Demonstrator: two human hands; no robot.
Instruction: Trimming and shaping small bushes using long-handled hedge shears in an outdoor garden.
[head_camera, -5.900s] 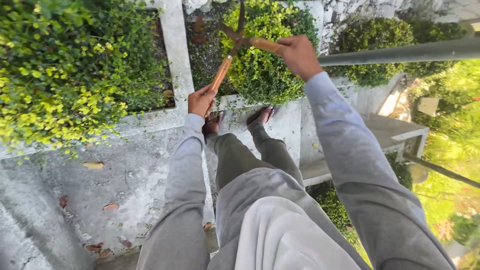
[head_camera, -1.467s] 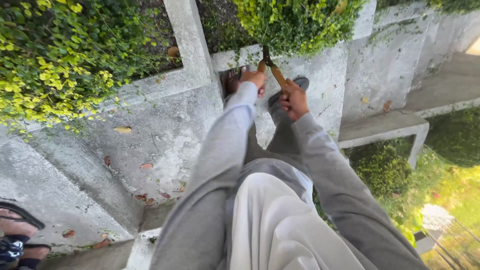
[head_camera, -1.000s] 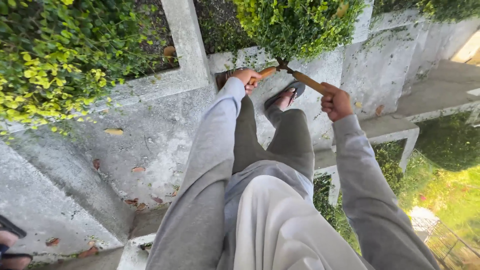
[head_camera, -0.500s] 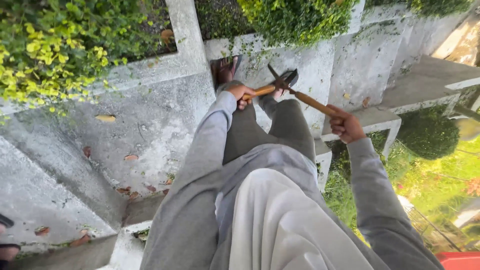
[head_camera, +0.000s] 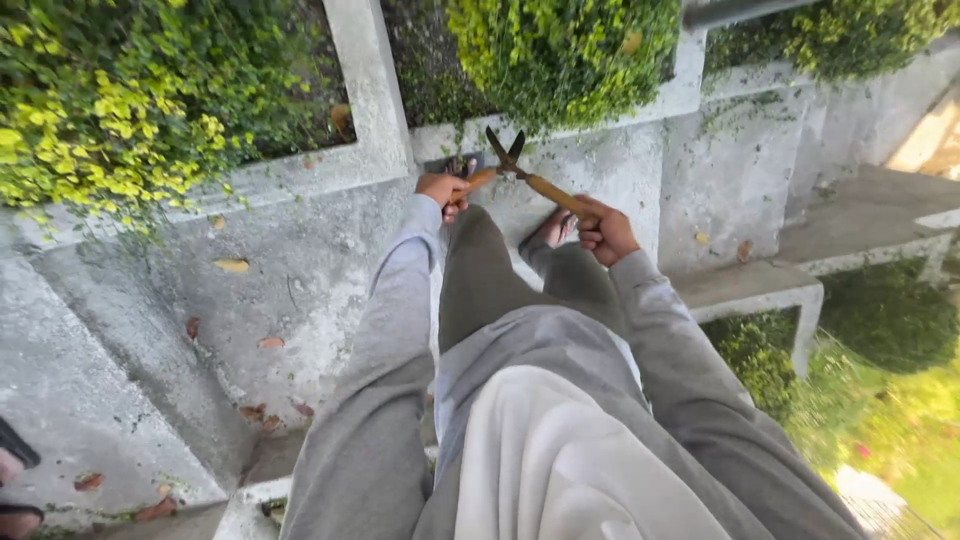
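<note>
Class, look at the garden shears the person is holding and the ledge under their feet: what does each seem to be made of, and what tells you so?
Long-handled garden shears: dark blades, probably metal, dull and unpolished; orange-brown handles look like wood, though painted or coated is possible. Grey ledge: likely concrete, rough, matt, blotched and weathered. Left hand and right hand each grip a handle.

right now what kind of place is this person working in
Most likely an outdoor terraced garden with raised concrete planters. Trimmed green shrubs and yellow-green foliage grow in beds edged by weathered concrete walls, dry leaves lie on the concrete, and both hands hold hedge shears.
</note>
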